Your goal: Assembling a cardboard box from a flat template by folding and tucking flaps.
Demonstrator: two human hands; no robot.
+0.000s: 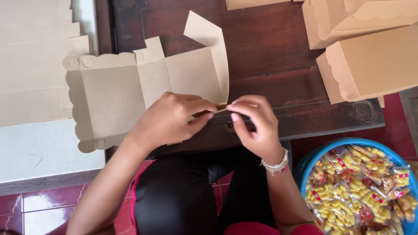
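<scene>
Flat cardboard box [130, 93], its lower flap edge pinched between both hands' fingers [204, 109].

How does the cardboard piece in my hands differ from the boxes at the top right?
The box blank lies flat and unfolded with one flap raised; the folded boxes are closed. Both hands, left hand and right hand, pinch the blank's edge; the boxes sit untouched. Both are plain brown card.
</scene>
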